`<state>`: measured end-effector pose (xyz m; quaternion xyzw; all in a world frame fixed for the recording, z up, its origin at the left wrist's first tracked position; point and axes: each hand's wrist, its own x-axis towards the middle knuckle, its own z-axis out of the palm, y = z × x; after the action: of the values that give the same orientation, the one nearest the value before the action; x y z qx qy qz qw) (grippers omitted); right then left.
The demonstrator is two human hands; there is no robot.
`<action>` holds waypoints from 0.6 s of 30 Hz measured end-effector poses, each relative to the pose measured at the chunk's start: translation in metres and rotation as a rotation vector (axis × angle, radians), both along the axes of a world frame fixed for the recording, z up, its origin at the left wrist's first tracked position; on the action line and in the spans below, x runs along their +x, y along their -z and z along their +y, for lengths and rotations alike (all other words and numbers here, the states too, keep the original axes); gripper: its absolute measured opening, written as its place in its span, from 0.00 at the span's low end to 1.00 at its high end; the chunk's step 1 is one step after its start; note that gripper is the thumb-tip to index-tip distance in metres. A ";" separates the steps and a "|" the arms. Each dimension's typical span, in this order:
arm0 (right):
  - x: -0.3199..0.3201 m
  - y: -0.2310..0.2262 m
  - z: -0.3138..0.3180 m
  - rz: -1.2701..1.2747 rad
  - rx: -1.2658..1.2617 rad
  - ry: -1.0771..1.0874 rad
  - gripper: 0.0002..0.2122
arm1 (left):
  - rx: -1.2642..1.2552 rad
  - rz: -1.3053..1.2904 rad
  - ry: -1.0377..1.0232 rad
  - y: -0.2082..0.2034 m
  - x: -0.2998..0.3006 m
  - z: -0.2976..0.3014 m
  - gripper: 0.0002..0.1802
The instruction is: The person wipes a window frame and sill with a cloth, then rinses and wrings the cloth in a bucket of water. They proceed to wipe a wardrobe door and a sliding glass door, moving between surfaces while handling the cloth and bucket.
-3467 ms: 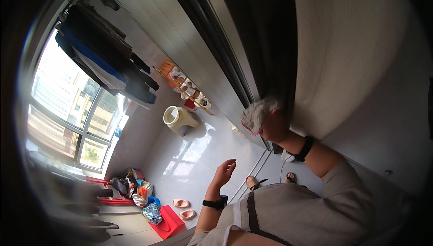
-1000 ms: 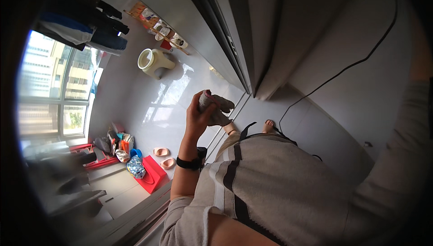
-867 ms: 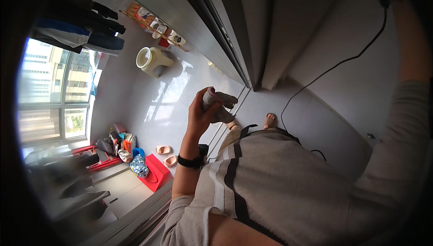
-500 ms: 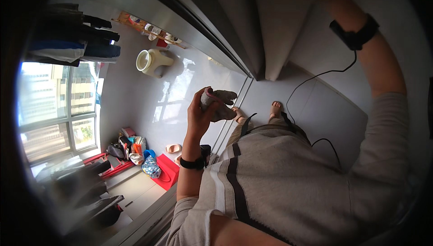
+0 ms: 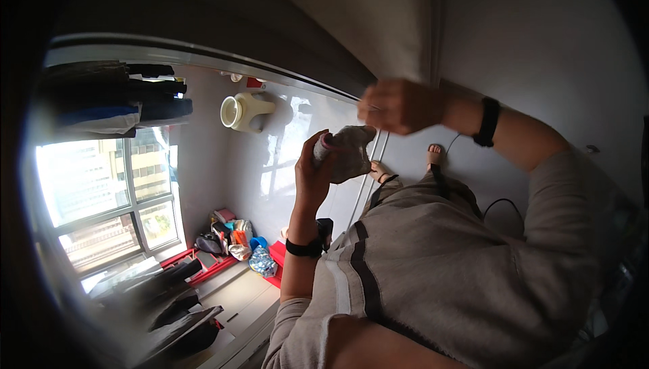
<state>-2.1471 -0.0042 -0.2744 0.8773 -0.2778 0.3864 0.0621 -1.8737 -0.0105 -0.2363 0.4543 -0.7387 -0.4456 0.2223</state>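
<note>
My left hand (image 5: 314, 173) is closed around a grey cloth bundle with a dark pink edge (image 5: 348, 154). The bundle is soft and crumpled, perhaps a sock or a glove; its exact kind is not clear. Just above and to its right hovers my right hand (image 5: 402, 107), its fingers curled and smeared by motion. Whether it touches the cloth or pinches anything is not clear.
Grey curtain-like panels (image 5: 378, 17) hang beside a door track (image 5: 223, 61). Farther left, a cream plastic container (image 5: 247, 111) stands on the shiny floor. Dark clothes (image 5: 115, 99) hang near the window (image 5: 88, 180). Bags (image 5: 260, 261) sit along a wall.
My right hand has come down and left from the upper right to beside the cloth. My left hand still holds the cloth. The whole view has shifted, with the panels now spreading across the top.
</note>
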 end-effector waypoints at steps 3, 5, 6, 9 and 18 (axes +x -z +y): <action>0.042 0.016 0.032 -0.165 0.681 -0.047 0.25 | 0.003 0.032 0.038 -0.008 -0.013 -0.001 0.24; 0.066 0.022 0.042 -0.522 0.636 0.008 0.32 | 0.051 0.119 0.054 -0.013 -0.023 -0.001 0.26; 0.071 0.025 0.044 -0.649 0.682 -0.035 0.32 | -0.026 0.082 0.126 -0.017 -0.026 -0.002 0.29; 0.087 0.032 0.040 -1.129 0.881 -0.097 0.29 | 0.000 0.197 0.269 -0.026 -0.035 -0.003 0.39; 0.101 0.017 0.018 -1.268 0.528 0.212 0.24 | -0.150 0.354 0.265 -0.025 -0.021 -0.060 0.36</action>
<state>-2.0459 0.0142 -0.2913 0.4363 -0.4293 0.7357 -0.2901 -1.8951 -0.0701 -0.2117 0.2502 -0.7724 -0.4873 0.3214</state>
